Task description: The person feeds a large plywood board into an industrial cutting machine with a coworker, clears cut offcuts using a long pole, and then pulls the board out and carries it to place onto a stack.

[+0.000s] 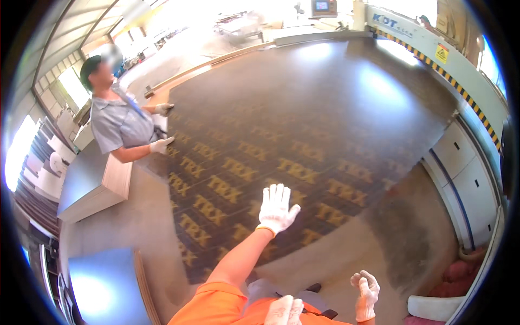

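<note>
A large dark brown sheet panel (303,108) with rows of yellow print and a glossy far part spreads out before me. My left hand (276,210), in a white glove, lies flat against its near part, fingers stretched and thumb out. Lower right, my right hand (366,295) is raised beside my body, apart from the panel; its gloved fingers are loosely bent and I see nothing in them. A white glove-like shape (284,311) shows at my orange shirt, and whether it is a spare glove or a hand I cannot tell.
A co-worker (123,119) in a grey shirt holds the panel's left edge with gloved hands. Stacked boards (103,184) and another blue-topped stack (108,287) stand at left. A machine beam (433,49) with striped edging and white cabinets (460,168) border the right.
</note>
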